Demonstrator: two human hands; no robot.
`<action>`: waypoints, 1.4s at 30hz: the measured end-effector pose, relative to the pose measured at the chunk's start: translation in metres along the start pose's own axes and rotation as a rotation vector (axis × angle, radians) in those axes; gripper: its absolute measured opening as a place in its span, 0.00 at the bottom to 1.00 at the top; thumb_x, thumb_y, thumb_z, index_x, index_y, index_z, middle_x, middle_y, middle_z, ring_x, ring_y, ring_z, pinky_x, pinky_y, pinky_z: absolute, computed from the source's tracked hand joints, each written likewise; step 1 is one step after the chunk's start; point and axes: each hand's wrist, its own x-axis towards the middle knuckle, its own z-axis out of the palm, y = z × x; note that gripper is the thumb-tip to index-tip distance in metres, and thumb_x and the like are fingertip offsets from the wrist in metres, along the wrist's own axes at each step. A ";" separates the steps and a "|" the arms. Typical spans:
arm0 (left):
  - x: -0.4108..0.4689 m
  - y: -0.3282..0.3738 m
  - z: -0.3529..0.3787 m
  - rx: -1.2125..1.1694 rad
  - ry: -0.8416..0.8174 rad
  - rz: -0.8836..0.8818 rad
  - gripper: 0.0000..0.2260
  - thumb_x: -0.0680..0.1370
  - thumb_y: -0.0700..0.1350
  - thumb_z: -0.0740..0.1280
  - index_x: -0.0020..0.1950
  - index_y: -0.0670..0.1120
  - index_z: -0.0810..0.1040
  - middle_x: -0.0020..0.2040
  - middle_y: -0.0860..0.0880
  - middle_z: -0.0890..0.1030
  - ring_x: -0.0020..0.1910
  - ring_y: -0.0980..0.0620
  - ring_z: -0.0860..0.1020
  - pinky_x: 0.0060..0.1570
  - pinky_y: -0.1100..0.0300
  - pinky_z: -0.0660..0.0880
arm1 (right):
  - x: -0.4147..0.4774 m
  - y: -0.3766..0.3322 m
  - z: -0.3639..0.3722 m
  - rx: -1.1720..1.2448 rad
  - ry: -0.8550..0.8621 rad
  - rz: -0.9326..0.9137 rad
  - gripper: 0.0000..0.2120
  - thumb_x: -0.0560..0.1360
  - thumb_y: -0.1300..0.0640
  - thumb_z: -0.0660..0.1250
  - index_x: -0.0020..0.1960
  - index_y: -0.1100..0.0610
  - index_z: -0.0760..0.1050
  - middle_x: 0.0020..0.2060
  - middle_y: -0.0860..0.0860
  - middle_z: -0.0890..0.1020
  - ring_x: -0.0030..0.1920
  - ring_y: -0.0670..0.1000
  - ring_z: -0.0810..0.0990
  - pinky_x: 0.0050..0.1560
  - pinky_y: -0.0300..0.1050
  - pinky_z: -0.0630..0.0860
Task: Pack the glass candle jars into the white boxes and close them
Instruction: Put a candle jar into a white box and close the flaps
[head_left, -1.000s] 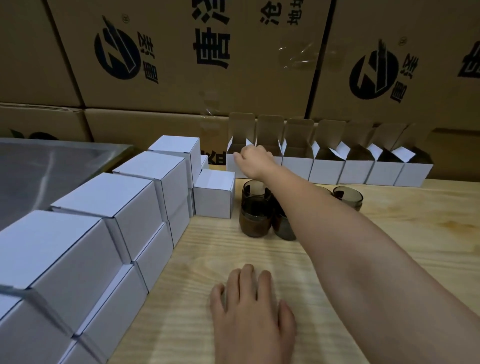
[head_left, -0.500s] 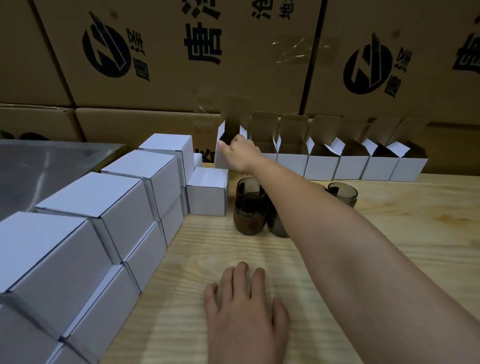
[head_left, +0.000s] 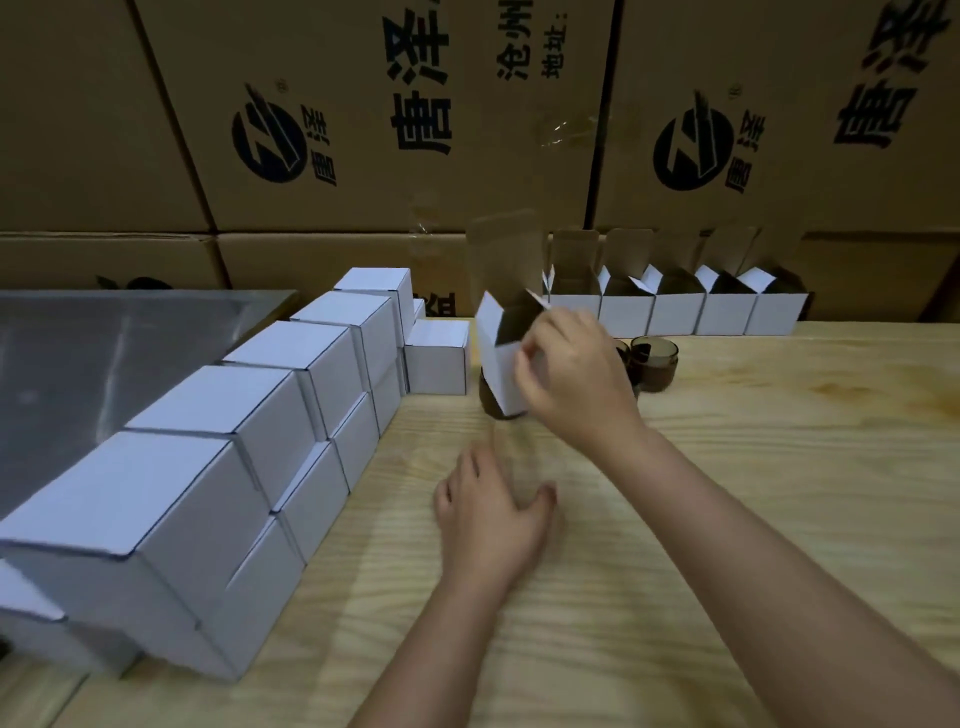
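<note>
**A:** What is hard to make out?

**B:** Left of the open white box (head_left: 497, 358), the stack of closed white boxes (head_left: 249, 415) runs off the lower corner. Under the open box's lower edge a dark jar (head_left: 492, 406) peeks out, and I cannot tell whether it sits inside or behind. Just right of the box, the right hand (head_left: 576, 379) hides most of another jar. Only the open-mouthed jar (head_left: 653, 364) farther right shows well.

**A:** And the hands?

**B:** The left hand (head_left: 488, 519), nearer than the box, is spread loose over the table, blurred, holding nothing. The right hand pinches the box's near wall. The box is tilted, flaps up.

**A:** The setting?

**B:** A pale wooden table (head_left: 753, 519) with clear grain. There is a dull metal sheet (head_left: 104, 353) far left of the box. Behind and right of it stands a row of open boxes (head_left: 675, 312) against brown printed cartons (head_left: 395, 130).

**A:** Materials?

**B:** The boxes are matte white card, brown inside. The jars are round, smoky brown glass.
</note>
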 end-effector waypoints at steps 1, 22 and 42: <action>0.001 0.000 -0.003 -0.077 0.002 -0.019 0.42 0.70 0.61 0.68 0.77 0.51 0.50 0.75 0.52 0.61 0.74 0.53 0.60 0.72 0.52 0.54 | -0.016 -0.006 -0.005 -0.016 0.002 0.002 0.07 0.73 0.63 0.64 0.40 0.65 0.76 0.39 0.59 0.78 0.40 0.60 0.74 0.41 0.54 0.72; 0.004 -0.001 -0.013 -0.583 -0.304 0.079 0.46 0.54 0.57 0.80 0.65 0.74 0.61 0.65 0.57 0.73 0.62 0.55 0.75 0.59 0.49 0.76 | -0.099 0.002 -0.011 0.629 0.087 0.622 0.15 0.74 0.55 0.69 0.57 0.43 0.71 0.58 0.48 0.70 0.59 0.45 0.72 0.58 0.42 0.72; 0.004 0.010 -0.010 -0.662 -0.090 0.075 0.35 0.69 0.68 0.60 0.74 0.62 0.56 0.52 0.63 0.76 0.54 0.64 0.75 0.50 0.61 0.71 | -0.107 0.026 -0.003 0.894 0.024 0.755 0.18 0.68 0.58 0.52 0.50 0.46 0.74 0.53 0.42 0.78 0.56 0.38 0.75 0.56 0.35 0.73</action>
